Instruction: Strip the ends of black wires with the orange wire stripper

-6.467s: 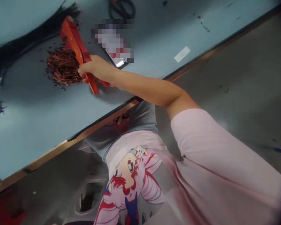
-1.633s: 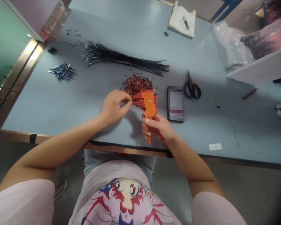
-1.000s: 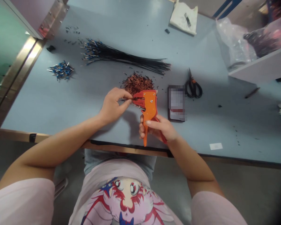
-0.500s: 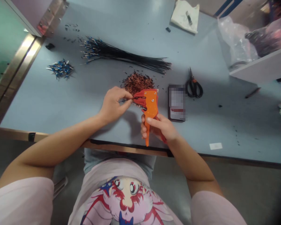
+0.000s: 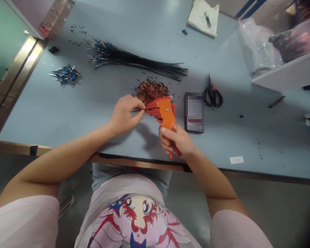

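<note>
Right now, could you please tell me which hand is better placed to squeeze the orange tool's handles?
Probably the right hand: it grips the orange tool by its handles, while the left hand pinches a thin dark wire near the red jaws.

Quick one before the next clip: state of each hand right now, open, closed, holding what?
Left hand: closed, pinching a thin dark wire at the orange-and-red tool.
Right hand: closed, holding that tool by its handles.

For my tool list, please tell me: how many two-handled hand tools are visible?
2: the orange-and-red wire stripper in the right hand, and the black-handled scissors lying beside the smartphone. Others may be hidden.
</note>
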Demonstrator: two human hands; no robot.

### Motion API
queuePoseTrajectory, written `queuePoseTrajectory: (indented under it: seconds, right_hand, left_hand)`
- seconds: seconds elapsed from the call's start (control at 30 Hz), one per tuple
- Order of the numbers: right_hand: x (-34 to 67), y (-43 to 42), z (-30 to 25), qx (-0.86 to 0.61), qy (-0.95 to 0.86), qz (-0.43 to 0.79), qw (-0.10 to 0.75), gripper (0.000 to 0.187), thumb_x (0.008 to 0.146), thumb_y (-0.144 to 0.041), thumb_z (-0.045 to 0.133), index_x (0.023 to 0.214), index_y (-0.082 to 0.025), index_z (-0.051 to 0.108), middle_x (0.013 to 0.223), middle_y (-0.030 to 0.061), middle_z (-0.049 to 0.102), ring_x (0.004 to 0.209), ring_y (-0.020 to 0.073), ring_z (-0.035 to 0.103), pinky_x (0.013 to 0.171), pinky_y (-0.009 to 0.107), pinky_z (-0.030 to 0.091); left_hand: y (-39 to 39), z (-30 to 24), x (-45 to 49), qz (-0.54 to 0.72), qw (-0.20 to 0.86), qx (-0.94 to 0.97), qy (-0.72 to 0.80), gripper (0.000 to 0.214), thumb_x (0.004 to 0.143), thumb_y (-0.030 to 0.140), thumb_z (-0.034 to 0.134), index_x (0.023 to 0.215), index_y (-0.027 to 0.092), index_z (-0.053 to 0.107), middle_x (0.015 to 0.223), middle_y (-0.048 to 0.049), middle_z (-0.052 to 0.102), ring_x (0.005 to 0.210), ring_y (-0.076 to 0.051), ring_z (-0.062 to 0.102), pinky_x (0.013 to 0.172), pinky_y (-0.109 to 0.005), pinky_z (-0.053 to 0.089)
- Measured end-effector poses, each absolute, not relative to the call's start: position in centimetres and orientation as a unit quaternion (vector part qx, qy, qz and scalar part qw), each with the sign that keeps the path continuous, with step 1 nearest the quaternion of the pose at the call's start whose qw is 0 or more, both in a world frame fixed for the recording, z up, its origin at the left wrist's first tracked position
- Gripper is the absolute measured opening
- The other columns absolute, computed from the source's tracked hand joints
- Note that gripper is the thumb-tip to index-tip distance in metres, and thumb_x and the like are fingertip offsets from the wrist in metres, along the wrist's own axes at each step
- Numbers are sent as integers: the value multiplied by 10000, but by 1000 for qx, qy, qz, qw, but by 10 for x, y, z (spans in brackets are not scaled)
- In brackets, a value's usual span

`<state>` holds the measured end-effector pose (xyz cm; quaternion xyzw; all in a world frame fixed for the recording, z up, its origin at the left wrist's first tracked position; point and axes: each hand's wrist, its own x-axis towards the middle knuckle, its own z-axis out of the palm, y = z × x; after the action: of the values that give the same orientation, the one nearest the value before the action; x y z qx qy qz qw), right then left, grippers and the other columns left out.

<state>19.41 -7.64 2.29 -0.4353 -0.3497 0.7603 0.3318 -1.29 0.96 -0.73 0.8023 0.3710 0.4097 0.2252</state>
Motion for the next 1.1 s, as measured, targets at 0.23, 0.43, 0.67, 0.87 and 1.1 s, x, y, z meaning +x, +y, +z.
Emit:
queuePoseTrajectory:
  seconds: [0.23,0.43,0.67,0.87,1.1]
  right_hand:
    - [200,-74,21,-417,-304,792,326,399,745,-445,832,904,-160,603,660,-6,651,536,137,629,562,313,599]
    - [207,-75,22,-408,-328,788,324,458,755,-469,827,1006,-143,625,840,62,707,716,227,732,588,352,615]
    - [210,-74,25,-412,-339,786,311,502,751,-517,817,1021,-141,621,851,73,709,719,229,725,589,351,608]
    - [210,-75,32,-502,-458,661,319,516,815,-604,720,1059,-176,567,943,87,675,752,211,671,623,355,573]
    - [202,-86,28,-609,-762,139,171,441,899,-413,640,1240,-142,570,1098,180,674,962,332,618,828,483,501]
  left_hand:
    - [13,-5,-13,417,202,798,386,130,861,237,574,759,224,653,774,-7,717,763,-188,616,803,-372,469]
    - [14,-4,-14,423,178,792,403,116,860,240,596,764,233,660,776,5,715,801,-187,621,832,-374,468]
    - [14,-3,-14,428,176,799,384,106,862,242,596,773,234,652,782,6,714,797,-185,624,834,-383,480]
    - [13,5,-18,520,140,734,415,105,931,254,585,830,245,613,811,6,678,843,-177,605,847,-394,473]
    - [20,0,-21,500,162,714,462,81,919,261,618,842,262,643,843,19,699,879,-180,617,840,-391,485]
